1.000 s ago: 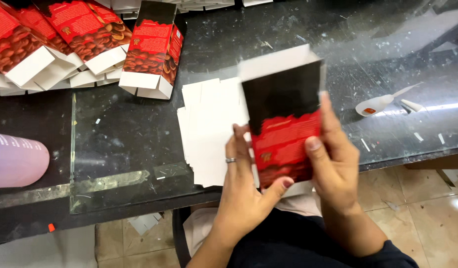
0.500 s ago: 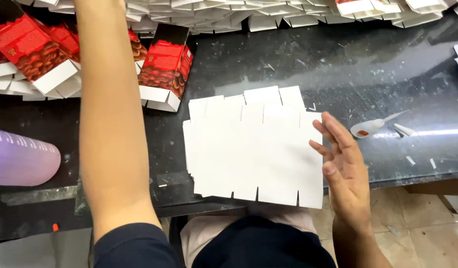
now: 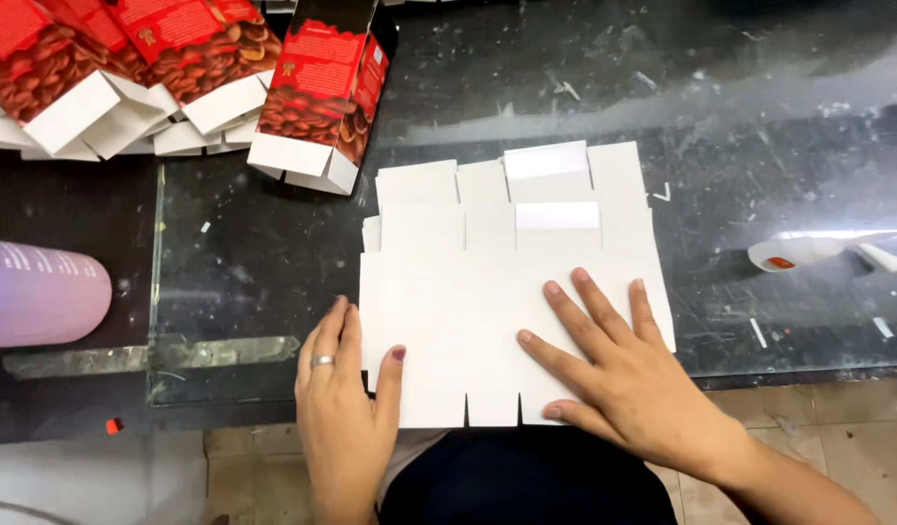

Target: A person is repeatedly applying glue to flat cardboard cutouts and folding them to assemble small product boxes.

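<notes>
A: Nearest me, my left hand [image 3: 344,413] lies flat at the near-left edge of the stack of flat white carton blanks [image 3: 512,301], thumb resting on the top sheet, fingers on the glass beside it. Its grip is loose and open; it closes on nothing and only steadies the edge. A ring sits on one finger.

B: And the other hand?

A: My right hand [image 3: 614,374] is spread palm-down on the stack's near-right part, fingers fanned, also holding nothing. I judge that the flat pressure keeps the sheets from sliding and squares them.

B: Where does the stack sit?

A: On the glass-topped dark table [image 3: 244,262], its near tabs overhanging the table edge toward my lap. The blanks show their plain white inner side, cut with rectangular flaps along the far and near edges; two flaps at the far side look brighter.

B: Farther out?

A: To the left, a lilac cylinder [image 3: 40,292] lies on its side. To the right, a small white spoon [image 3: 808,255] with a red smear. At the far left, folded red-and-black cartons [image 3: 312,92] picturing coffee beans lean in a row, white end flaps open.
</notes>
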